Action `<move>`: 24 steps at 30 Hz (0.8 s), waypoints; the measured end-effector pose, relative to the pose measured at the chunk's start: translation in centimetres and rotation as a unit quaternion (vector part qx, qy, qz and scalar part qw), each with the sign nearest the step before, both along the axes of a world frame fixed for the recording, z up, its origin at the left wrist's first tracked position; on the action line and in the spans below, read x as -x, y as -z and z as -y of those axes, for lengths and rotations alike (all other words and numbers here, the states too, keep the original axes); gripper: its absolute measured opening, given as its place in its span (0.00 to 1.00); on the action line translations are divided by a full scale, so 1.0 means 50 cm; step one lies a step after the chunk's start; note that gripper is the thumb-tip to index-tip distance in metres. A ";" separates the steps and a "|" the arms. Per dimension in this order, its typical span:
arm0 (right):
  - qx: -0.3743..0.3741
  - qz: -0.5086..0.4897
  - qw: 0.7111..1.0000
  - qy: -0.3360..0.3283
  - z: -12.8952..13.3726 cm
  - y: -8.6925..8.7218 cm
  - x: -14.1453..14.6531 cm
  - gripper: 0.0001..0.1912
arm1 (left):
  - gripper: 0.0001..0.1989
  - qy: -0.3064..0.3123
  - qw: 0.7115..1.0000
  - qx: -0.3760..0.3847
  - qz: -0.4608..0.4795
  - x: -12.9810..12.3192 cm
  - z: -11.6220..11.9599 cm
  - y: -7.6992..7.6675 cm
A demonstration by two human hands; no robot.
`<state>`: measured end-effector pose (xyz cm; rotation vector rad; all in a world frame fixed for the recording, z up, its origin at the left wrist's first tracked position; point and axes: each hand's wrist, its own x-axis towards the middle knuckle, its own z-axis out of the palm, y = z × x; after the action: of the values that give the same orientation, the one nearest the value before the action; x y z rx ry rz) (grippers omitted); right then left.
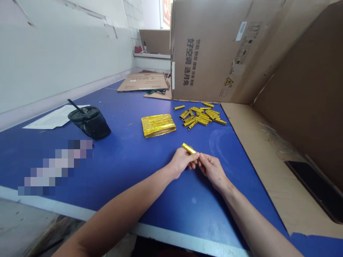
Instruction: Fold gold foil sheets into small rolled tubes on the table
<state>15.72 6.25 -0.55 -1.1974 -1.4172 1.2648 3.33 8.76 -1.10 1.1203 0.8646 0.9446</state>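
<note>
Your left hand (180, 162) is closed on 1 gold roll (189, 148), the thumb lying along it and the far end sticking out past your fingers. Your right hand (213, 170) has its thumb and fingertips pinched together at the roll's near end, beside your left thumb. Both hands are above the middle of the blue table (125, 157), which has a pale strip along its near edge (171, 233).

Beyond your hands, a flat gold stack (158, 125) lies on the blue, and to its right is a loose pile (202, 117) of short gold rolls. Over to the left stand a dark cup (92, 123) with a stick (75, 105) poking out and, just beside it, white paper (50, 118). A blurred patch covers the table in front of the cup.

The pale wall (66, 46) runs up the left side. Flat cardboard (143, 81) lies at the far end, and a big printed carton (214, 50) rises behind the pile. On the right, a black slab (313, 189) rests on a brown sheet (257, 153).
</note>
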 end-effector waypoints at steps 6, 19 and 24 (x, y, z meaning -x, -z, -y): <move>0.003 0.008 1.000 -0.004 -0.001 0.006 -0.001 0.22 | 0.16 -0.099 0.995 -0.001 0.012 0.029 -0.026 -0.009; -0.020 0.015 0.998 0.061 -0.005 0.008 -0.006 0.18 | 0.16 -0.153 0.988 0.000 0.015 0.045 -0.040 -0.016; -0.016 0.015 0.999 0.042 -0.001 0.004 -0.004 0.15 | 0.16 -0.133 0.991 -0.005 0.007 0.032 -0.029 -0.015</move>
<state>15.92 6.31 -0.76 -1.2460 -1.3891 1.1680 1.71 10.22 -0.35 1.0221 1.0163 1.1761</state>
